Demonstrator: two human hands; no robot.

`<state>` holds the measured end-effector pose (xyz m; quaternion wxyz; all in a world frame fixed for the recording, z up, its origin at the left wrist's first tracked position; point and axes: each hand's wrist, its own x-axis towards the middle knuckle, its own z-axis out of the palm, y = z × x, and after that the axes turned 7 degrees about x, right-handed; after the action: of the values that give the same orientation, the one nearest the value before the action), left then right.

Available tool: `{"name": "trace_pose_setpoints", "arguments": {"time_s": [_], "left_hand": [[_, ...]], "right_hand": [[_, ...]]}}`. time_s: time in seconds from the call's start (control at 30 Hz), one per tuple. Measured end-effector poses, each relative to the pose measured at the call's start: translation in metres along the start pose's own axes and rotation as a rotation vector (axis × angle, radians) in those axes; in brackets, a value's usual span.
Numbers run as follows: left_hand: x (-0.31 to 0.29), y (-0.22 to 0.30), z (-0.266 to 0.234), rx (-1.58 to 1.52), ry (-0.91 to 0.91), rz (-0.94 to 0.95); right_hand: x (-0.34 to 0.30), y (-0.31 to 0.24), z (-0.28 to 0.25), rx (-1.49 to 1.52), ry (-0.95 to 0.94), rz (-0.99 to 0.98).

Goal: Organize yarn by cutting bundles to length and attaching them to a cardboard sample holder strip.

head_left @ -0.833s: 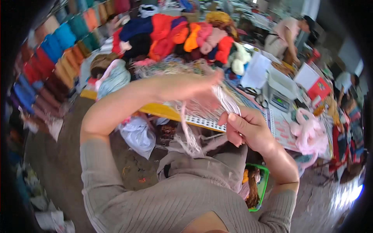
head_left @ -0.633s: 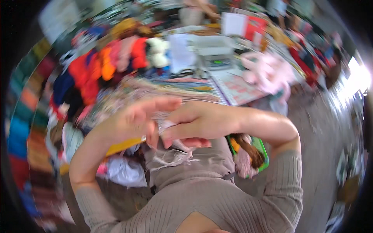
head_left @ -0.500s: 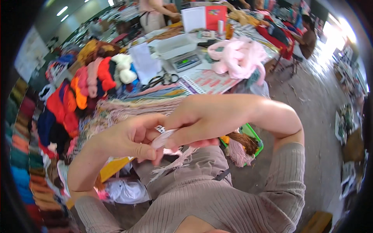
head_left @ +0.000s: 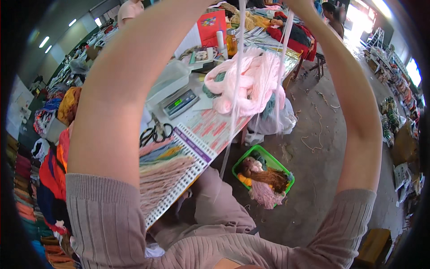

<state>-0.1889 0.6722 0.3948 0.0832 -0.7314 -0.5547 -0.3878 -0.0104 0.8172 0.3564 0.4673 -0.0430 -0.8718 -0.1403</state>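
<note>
Containers: one green rectangular plastic basket [head_left: 271, 160], set on the floor well below the right hand [head_left: 300, 5], filled with brown, yellow, dark green and fuzzy pink yarn [head_left: 267, 193]. One translucent white plastic tub [head_left: 172, 78], placed below and to the left of the same hand, beside a grey digital scale [head_left: 180, 104]. One small amber bottle [head_left: 231, 42], stood nearer the hand, on its left.

Item: white yarn strands [head_left: 236, 89], slender, smooth and slightly blurred, seen as two hanging lengths. One is hung directly under the right hand, the other to its left; a pale pink looped yarn hank [head_left: 262, 76] is crossed by both.

Orientation: long axes near vertical, lower ends pointed downward and slightly leftward, the left length reaching lower.

Hands: the right is cut by the upper edge, its finger closure cannot be told; the left is carried out of view, its grip likewise unknown.
</note>
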Motion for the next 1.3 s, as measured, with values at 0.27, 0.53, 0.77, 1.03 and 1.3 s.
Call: {"name": "trace_pose_setpoints", "arguments": {"time_s": [0.27,0.53,0.77,1.03,1.3], "left_hand": [[0.035,-0.101,0.064,0.272,0.202,0.13],[-0.211,-0.176,0.177,0.149,-0.381,-0.175],[-0.302,-0.095,0.188,0.21,-0.141,-0.126],[-0.344,-0.068,0.185,0.293,-0.09,-0.085],[-0.439,-0.012,0.131,0.145,-0.079,-0.169]], "right_hand": [[0.002,0.039,0.058,-0.058,-0.034,0.199],[-0.201,-0.099,0.185,0.469,-0.527,0.402],[-0.265,-0.179,0.132,0.43,-0.438,0.279],[-0.299,-0.214,0.137,0.353,-0.584,0.205],[-0.315,-0.224,0.11,0.363,-0.446,0.27]]}}
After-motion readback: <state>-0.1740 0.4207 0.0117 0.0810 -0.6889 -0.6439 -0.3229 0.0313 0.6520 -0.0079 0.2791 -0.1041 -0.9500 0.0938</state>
